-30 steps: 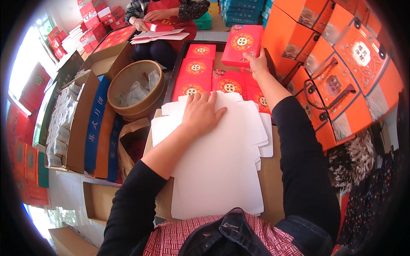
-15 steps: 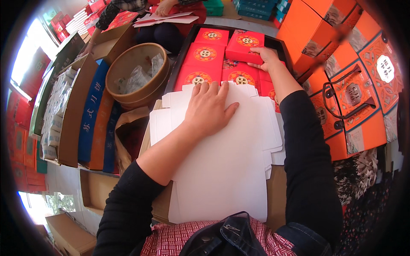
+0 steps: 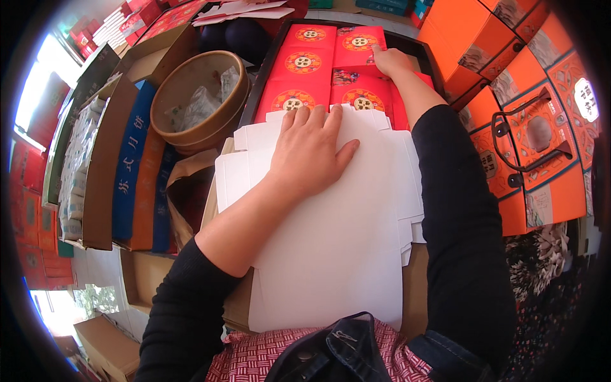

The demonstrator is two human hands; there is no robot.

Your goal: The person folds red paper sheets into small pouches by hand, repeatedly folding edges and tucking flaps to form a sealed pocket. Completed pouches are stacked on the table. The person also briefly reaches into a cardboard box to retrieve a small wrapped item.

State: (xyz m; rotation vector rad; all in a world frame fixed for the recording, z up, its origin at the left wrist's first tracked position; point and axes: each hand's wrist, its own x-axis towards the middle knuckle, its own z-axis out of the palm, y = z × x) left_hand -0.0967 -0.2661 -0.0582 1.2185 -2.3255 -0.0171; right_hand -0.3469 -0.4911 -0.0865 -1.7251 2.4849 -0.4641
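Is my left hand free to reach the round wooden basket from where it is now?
Probably yes. The left hand lies flat on the white cardboard sheets, holding nothing, and the round basket sits just to its left with nothing standing between them.

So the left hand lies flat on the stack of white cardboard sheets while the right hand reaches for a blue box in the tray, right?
Not quite. The head view shows the right hand on a red box, not a blue one. The left hand does lie flat on the white cardboard sheets, and the box sits in the tray.
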